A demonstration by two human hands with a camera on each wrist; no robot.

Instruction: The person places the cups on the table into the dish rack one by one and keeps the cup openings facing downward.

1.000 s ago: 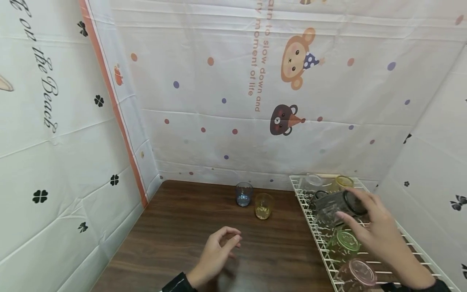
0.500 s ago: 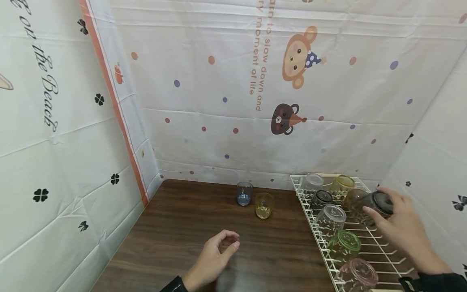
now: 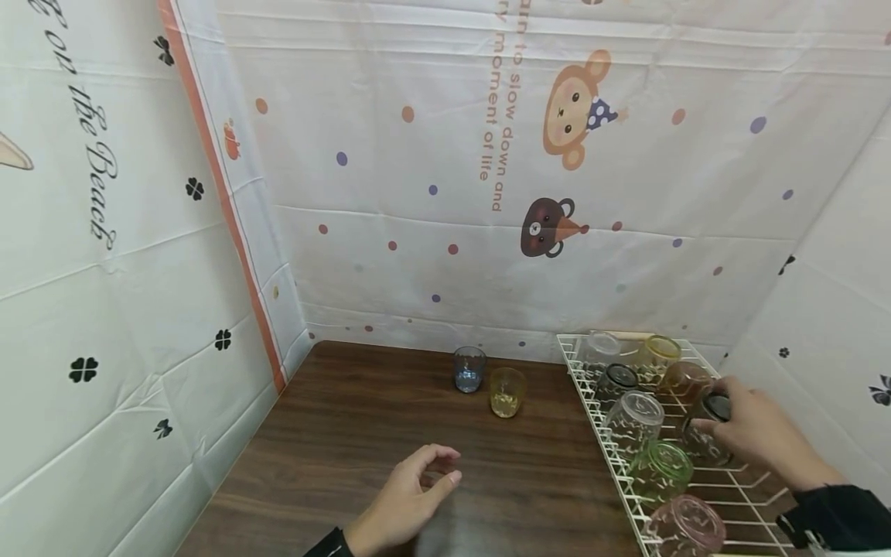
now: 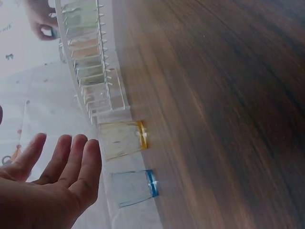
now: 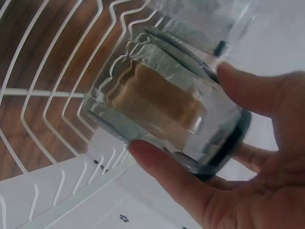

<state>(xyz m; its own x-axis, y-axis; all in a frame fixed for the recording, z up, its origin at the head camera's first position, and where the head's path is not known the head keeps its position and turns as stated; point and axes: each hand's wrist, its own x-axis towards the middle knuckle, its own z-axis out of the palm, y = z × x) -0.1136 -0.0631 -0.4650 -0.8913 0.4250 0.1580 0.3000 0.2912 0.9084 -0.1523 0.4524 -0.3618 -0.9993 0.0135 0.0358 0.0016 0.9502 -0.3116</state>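
Observation:
My right hand [image 3: 755, 432] grips a dark grey glass [image 3: 708, 433] upside down over the right side of the white wire rack [image 3: 599, 433]. In the right wrist view my fingers [image 5: 176, 179] and thumb wrap the grey glass [image 5: 167, 114] just above the rack wires [image 5: 43, 90]. My left hand [image 3: 411, 499] hovers over the brown table [image 3: 362, 433] with relaxed fingers, holding nothing; the left wrist view shows the left hand [image 4: 52, 181] open. A blue glass [image 3: 469, 369] and a yellow glass [image 3: 506, 392] stand on the table near the back wall.
Several upturned glasses sit on the rack: a clear one [image 3: 635, 418], a green one [image 3: 660, 470], a pink one [image 3: 685, 526], and others at the back. Printed cloth walls [image 3: 487, 193] enclose the table on three sides.
My right hand carried the grey glass from the rack's left part to its right side and lowered it toward the wires. The left hand barely moved.

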